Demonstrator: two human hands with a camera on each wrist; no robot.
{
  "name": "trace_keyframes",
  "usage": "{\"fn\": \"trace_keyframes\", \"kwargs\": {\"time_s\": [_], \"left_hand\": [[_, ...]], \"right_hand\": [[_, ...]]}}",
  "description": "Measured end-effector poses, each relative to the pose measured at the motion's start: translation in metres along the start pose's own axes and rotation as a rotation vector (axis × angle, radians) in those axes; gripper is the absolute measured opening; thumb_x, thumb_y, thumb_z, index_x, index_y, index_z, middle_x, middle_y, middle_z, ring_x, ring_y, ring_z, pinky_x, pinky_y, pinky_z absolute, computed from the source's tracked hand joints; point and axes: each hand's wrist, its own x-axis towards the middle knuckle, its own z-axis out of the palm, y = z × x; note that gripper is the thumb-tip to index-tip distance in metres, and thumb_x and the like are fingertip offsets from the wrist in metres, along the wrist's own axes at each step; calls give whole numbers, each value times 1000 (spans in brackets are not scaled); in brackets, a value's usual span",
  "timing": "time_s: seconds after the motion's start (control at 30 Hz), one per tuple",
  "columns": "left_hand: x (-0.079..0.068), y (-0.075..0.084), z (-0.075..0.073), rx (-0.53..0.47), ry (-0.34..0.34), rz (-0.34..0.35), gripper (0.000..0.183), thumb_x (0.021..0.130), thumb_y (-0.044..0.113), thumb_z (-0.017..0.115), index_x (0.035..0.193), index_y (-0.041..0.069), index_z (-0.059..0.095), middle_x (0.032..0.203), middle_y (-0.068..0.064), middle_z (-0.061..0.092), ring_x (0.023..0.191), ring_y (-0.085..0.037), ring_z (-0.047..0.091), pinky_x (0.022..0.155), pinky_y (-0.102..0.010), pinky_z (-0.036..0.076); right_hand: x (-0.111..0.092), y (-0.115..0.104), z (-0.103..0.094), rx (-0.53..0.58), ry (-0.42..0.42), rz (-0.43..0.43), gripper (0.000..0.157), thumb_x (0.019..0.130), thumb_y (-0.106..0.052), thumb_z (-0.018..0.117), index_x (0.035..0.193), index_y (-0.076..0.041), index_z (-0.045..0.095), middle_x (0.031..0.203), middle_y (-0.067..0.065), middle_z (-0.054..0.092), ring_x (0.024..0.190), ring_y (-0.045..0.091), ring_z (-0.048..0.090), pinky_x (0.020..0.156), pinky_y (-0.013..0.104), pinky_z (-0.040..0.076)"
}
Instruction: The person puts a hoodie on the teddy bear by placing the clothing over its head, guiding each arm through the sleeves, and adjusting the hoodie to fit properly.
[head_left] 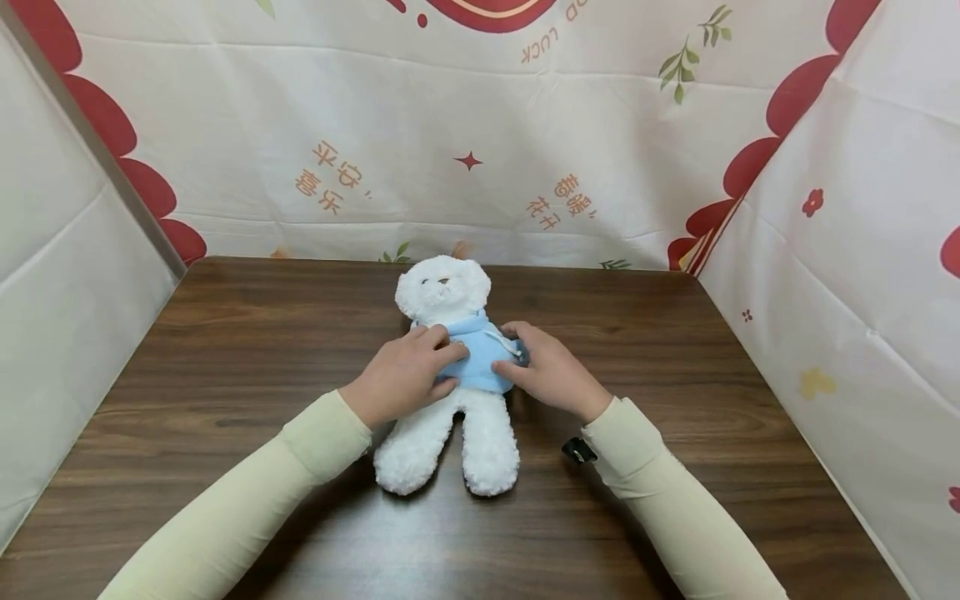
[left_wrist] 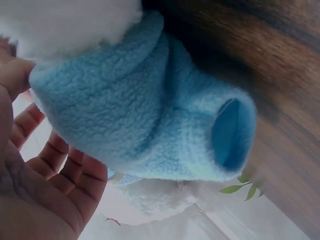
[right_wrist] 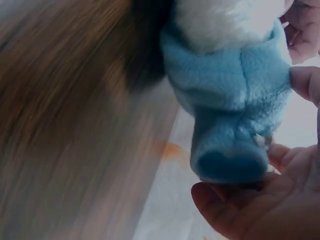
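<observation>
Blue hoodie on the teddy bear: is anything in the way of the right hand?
Nothing visible blocks it: the right hand is at the blue hoodie, thumb seemingly touching its front. A white drawstring just lies nearby.

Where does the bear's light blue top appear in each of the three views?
Head: the blue top sits just below centre.
Left wrist: the blue top stretches from near the left edge past the middle.
Right wrist: the blue top is right of centre.
Shared landmark: the brown table.

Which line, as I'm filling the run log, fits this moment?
left hand: touching blue top | right hand: at its sleeve | plush bear: face up on table
</observation>
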Motion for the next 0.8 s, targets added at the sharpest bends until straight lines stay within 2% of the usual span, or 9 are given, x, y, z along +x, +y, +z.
{"fn": "trace_keyframes", "kwargs": {"time_s": [0.13, 0.2, 0.3, 0.4, 0.6, 0.67, 0.8], "left_hand": [[-3, 0, 1, -7, 0, -2, 29, 88, 25, 77, 114, 15, 67, 94, -4, 51, 75, -21, 46, 51, -30, 44], [-4, 0, 2, -5, -1, -2, 30, 88, 25, 77, 114, 16, 67, 93, -4, 50, 75, -20, 46, 50, -29, 43], [-4, 0, 3, -3, -5, -4, 30, 88, 27, 78, 114, 16, 67, 93, -3, 49, 75, -19, 46, 50, -29, 43], [-4, 0, 5, -4, -10, -4, 31, 88, 28, 78, 115, 17, 68, 94, -2, 49, 75, -19, 47, 52, -29, 44], [-6, -2, 7, 1, -11, -7, 31, 87, 29, 78, 115, 18, 68, 94, -2, 50, 76, -19, 47, 52, -30, 45], [-6, -2, 7, 6, -10, -3, 31, 87, 29, 78, 114, 18, 68, 93, -2, 50, 76, -19, 46, 51, -29, 44], [-6, 0, 8, 8, -8, -3, 29, 88, 29, 78, 113, 17, 69, 93, -2, 49, 75, -19, 45, 52, -29, 43]], "right_hand": [[6, -5, 6, 18, -48, 0, 47, 96, -26, 63, 138, -10, 46, 106, 4, 60, 84, 18, 56, 73, 36, 48], [8, -7, 9, -46, -28, -48, 43, 94, -19, 61, 134, -8, 49, 95, 4, 57, 77, 19, 52, 68, 35, 45], [11, -8, 14, -187, 34, -139, 39, 91, -11, 59, 129, -6, 53, 89, 3, 53, 75, 19, 47, 66, 35, 40], [11, -9, 16, -308, 84, -209, 35, 91, -11, 60, 125, -6, 57, 87, 2, 52, 76, 19, 46, 69, 36, 38], [9, -11, 11, -460, 109, -278, 37, 92, -28, 68, 122, -6, 60, 97, 3, 61, 81, 19, 51, 76, 42, 44], [10, -11, 13, -496, 106, -313, 37, 93, -26, 68, 121, -4, 59, 98, 5, 61, 81, 20, 52, 76, 43, 45], [11, -10, 16, -583, 117, -404, 27, 93, -16, 62, 114, -2, 55, 87, 4, 54, 74, 20, 48, 76, 45, 46]]}}
